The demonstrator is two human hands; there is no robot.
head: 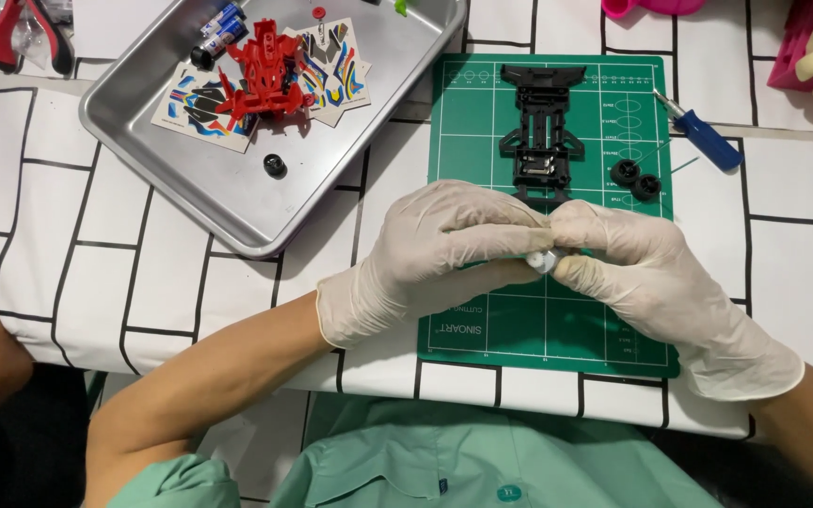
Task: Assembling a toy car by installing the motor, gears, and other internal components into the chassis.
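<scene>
Small white part [540,261] — pinched between fingers of both gloved hands, left hand [435,254], right hand [632,273] — above green mat [557,320].

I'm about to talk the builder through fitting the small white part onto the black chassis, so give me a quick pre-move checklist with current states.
1. Small white part pinched by both hands: ok, left hand and right hand meet on it.
2. Part's type and orientation: cannot tell, fingers cover most of it.
3. Black chassis lying flat on the green cutting mat: ok.
4. Two black wheels on the mat beside the chassis: ok.
5. Blue-handled screwdriver lying by the mat's right edge: ok.
6. Red body shell kept in the metal tray: ok.
</scene>
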